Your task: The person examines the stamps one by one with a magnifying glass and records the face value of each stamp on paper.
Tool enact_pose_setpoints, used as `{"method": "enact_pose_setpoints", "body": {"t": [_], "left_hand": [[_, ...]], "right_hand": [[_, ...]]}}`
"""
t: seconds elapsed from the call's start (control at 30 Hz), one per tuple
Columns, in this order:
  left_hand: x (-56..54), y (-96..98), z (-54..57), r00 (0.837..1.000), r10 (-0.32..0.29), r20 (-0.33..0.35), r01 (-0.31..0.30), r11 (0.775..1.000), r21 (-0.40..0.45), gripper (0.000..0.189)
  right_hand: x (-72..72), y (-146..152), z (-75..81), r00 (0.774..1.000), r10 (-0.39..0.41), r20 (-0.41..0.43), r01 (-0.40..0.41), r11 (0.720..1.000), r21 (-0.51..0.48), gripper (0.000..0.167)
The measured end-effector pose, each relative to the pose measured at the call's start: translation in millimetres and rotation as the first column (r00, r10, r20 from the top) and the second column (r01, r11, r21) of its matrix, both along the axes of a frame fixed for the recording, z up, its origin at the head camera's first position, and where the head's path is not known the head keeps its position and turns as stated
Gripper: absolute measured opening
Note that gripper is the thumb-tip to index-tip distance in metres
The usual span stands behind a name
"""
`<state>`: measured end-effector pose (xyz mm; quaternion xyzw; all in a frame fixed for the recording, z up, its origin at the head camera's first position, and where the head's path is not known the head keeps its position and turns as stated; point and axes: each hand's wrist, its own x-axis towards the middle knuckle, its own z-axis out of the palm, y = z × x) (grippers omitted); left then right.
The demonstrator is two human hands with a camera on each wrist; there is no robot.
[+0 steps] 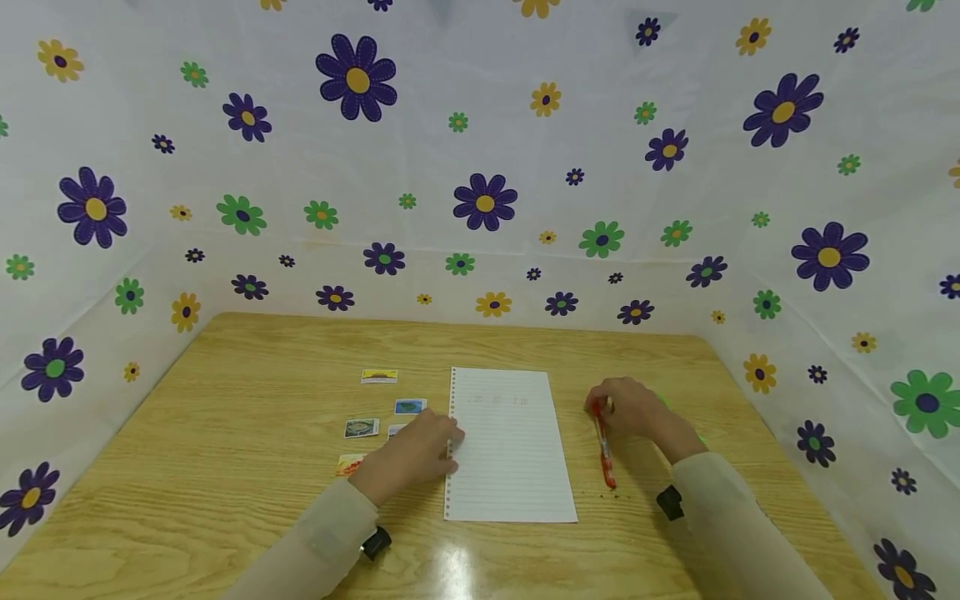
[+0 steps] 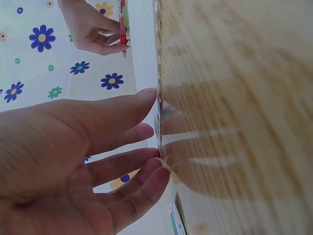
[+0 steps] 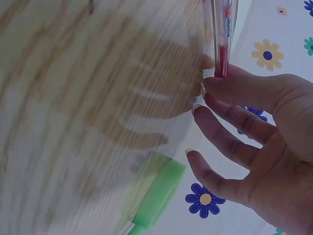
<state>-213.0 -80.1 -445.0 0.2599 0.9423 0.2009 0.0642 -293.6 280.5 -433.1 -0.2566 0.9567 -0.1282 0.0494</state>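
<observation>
A lined sheet of paper (image 1: 510, 467), with holes down its left edge and faint reddish writing near the top, lies on the wooden table. My left hand (image 1: 411, 454) touches that holed edge with its fingertips; in the left wrist view its fingers (image 2: 129, 132) look extended and loosely spread. To the right of the sheet, my right hand (image 1: 630, 407) pinches a red pen (image 1: 604, 450) between thumb and fingers. The pen's clear barrel (image 3: 222, 29) shows in the right wrist view, where the other fingers (image 3: 227, 137) are spread.
Several small picture cards, among them a yellow one (image 1: 379, 377) and a green one (image 1: 362, 427), lie left of the sheet; my left hand partly covers some. A green-capped object (image 3: 161, 191) lies near my right hand. Dark crumbs (image 1: 617, 497) dot the table. Flowered cloth (image 1: 420, 167) encloses it.
</observation>
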Motion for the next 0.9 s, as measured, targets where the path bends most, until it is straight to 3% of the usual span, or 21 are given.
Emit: {"method": "enact_pose_setpoints", "body": {"t": [0.5, 0.7, 0.9], "left_hand": [[-2.2, 0.8, -4.4, 1.0, -0.006, -0.017, 0.005, 1.0, -0.029, 0.033], [-2.7, 0.7, -5.4, 0.999, -0.018, -0.038, 0.016, 0.999, -0.046, 0.029], [-1.2, -0.5, -3.8, 1.0, -0.01, -0.016, 0.009, 0.999, -0.042, 0.032]], "right_hand": [[-1.8, 5.8, 4.0, 0.994, 0.062, 0.085, -0.056, 0.996, -0.073, 0.019], [0.2, 5.5, 11.7, 0.996, 0.034, 0.084, -0.03, 0.998, -0.048, 0.017], [0.7, 3.1, 15.7, 0.996, 0.026, 0.088, -0.022, 0.998, -0.051, 0.017]]}}
